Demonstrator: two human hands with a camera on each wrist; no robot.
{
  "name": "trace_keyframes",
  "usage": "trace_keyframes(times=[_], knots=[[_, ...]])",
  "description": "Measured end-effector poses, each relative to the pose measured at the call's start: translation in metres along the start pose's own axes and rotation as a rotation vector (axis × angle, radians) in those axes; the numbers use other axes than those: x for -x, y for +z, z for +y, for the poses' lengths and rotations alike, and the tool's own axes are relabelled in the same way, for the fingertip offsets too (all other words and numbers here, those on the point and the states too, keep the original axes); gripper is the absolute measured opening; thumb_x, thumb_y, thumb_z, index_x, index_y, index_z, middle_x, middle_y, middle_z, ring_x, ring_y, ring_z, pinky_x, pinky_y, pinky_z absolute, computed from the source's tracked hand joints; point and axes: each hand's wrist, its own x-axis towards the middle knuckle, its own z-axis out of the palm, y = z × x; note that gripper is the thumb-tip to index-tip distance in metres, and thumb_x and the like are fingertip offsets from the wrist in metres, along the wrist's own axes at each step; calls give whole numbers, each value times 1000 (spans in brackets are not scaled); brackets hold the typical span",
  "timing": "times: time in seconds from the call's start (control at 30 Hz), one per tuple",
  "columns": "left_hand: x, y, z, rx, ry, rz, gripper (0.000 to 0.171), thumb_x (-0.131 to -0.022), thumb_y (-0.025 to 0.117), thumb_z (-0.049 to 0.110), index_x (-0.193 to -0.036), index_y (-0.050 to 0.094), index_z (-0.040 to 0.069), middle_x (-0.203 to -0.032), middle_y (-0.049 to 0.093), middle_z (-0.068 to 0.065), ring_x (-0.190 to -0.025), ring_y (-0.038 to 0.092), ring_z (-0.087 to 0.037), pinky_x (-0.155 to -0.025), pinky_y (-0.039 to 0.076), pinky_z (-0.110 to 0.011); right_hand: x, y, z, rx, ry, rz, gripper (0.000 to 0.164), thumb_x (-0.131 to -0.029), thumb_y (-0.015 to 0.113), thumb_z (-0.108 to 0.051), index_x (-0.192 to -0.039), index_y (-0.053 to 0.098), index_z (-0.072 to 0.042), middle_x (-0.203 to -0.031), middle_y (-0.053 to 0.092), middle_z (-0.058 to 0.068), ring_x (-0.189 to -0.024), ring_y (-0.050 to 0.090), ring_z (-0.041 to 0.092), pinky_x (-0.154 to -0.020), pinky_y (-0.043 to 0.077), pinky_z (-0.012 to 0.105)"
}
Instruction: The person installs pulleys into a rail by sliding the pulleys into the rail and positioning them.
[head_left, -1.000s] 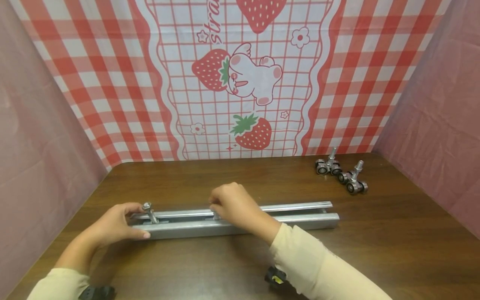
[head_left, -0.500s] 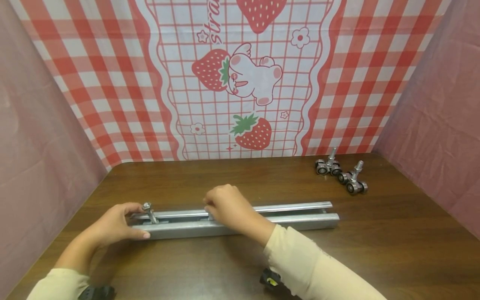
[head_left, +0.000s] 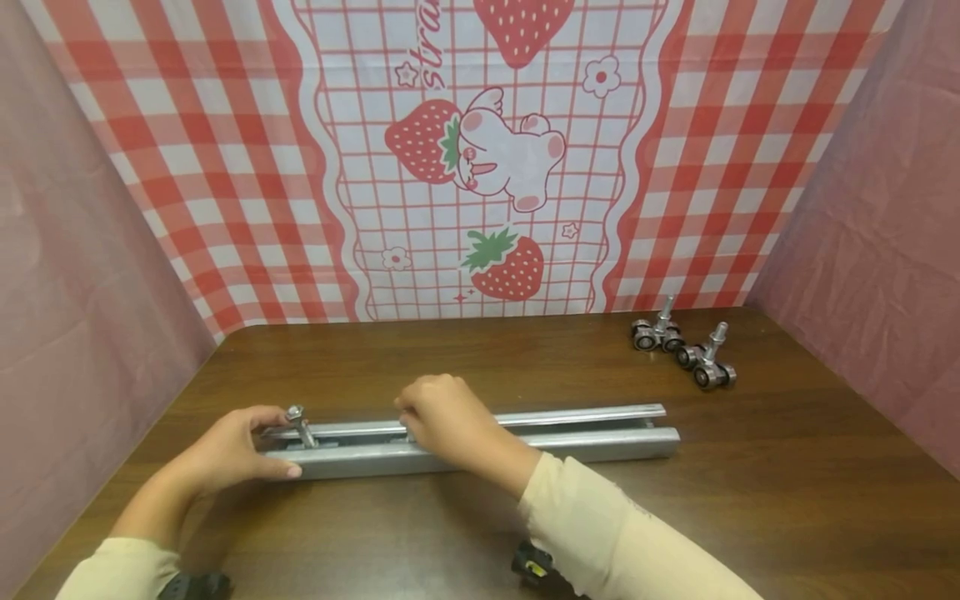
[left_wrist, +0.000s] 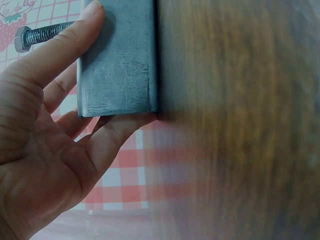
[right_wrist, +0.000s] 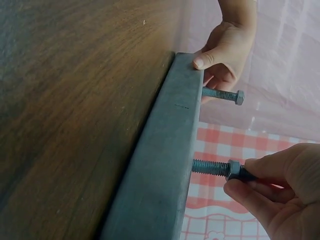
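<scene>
A silvery metal channel rail (head_left: 600,446) lies lengthwise on the table, its slot facing up. My left hand (head_left: 228,450) grips the rail's left end, thumb on the near side wall. Just beside those fingers a hex-head bolt (left_wrist: 47,35) stands up out of the slot. Nearer the rail's middle, my right hand (head_left: 456,425) pinches the top of a second threaded bolt (right_wrist: 210,167), which also rises from the slot. A nut (right_wrist: 233,170) sits on it just below the fingertips. What carries these bolts inside the rail is mostly hidden.
Two four-wheeled roller trolleys with upright bolts, one trolley (head_left: 656,335) behind the other trolley (head_left: 707,368), stand at the back right of the wooden table (head_left: 360,533). A checked strawberry-print cloth (head_left: 690,183) hangs behind, with pink cloth at both sides.
My right hand has slid left along the rail with the bolt it pinches, closer to the left-end bolt. The left hand and the rail stay where they were.
</scene>
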Motion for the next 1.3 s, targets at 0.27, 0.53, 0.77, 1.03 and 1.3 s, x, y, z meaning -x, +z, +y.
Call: trace_keyframes(times=[0.27, 0.53, 0.77, 1.03, 1.3], knots=[[0, 0, 0, 21, -20, -7, 56, -64, 92, 20, -107, 63, -2, -115, 64, -22, -110, 57, -43, -91, 45, -58, 7, 0, 1, -52, 19, -15, 20, -87, 69, -7, -107, 73, -4, -97, 73, 7, -88, 69, 19, -80, 56, 30], [0, 1, 1, 30, -7, -6, 54, -64, 92, 21, -106, 64, -1, -114, 65, -20, -109, 57, -41, -90, 46, -54, 22, -14, 10, -159, 19, 54, 34, -85, 72, -8, -119, 68, -6, -114, 70, 7, -102, 67, 20, -90, 53, 33], [1, 1, 1, 23, -17, -10, 60, -65, 91, 21, -110, 62, -4, -116, 63, -23, -111, 56, -46, -92, 45, -60, 42, -34, 30, -175, -29, 101, 31, -81, 78, -9, -110, 69, -3, -107, 70, 7, -94, 66, 19, -83, 54, 31], [3, 0, 2, 0, -15, 6, 62, -65, 91, 18, -112, 60, -8, -116, 62, -26, -111, 55, -48, -92, 44, -62, 67, -57, 51, -169, -6, 92, 37, -81, 80, -14, -115, 67, -5, -114, 67, 5, -103, 64, 20, -89, 53, 34], [2, 1, 2, 5, -15, -4, 60, -64, 91, 21, -110, 62, -5, -117, 62, -26, -112, 54, -49, -92, 44, -62, 89, -79, 76, -147, 87, 192, 35, -78, 82, -11, -110, 69, -5, -110, 68, 6, -93, 64, 21, -79, 56, 39]])
